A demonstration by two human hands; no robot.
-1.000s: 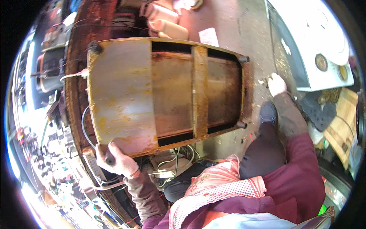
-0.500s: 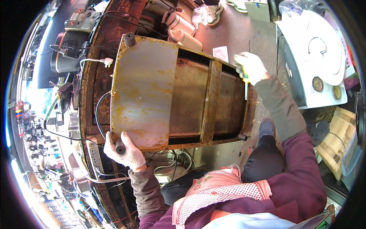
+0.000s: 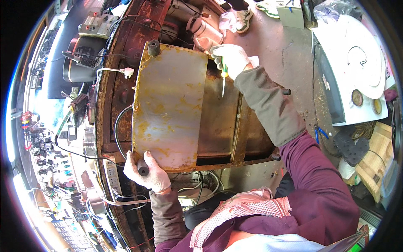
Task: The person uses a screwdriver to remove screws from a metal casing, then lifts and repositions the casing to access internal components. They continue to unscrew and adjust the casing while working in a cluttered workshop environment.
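Observation:
A rusty metal appliance body (image 3: 168,105) lies across my front, its open frame side facing up. A grey, rust-stained plate covers its left part, and a crossbar divides the open part. At the near left corner, my gloved left hand (image 3: 147,171) grips the body, thumb and fingers on either side of a dark rubber foot (image 3: 143,169). My gloved right hand (image 3: 231,59) is closed round a screwdriver (image 3: 224,77) with a yellow-green handle. Its shaft points down over the open section next to the plate. Whether the tip touches anything, I cannot tell.
A white plug (image 3: 126,72) and a power strip (image 3: 111,174) lie at the left by the rusty bench edge. Blue-handled pliers (image 3: 322,132) are on the floor. A white appliance (image 3: 342,107) and a wooden board (image 3: 378,155) stand at the right.
My right hand has moved left with the screwdriver, from the body's far right end to beside the plate. My left hand keeps its hold on the corner. The whole view has shifted slightly.

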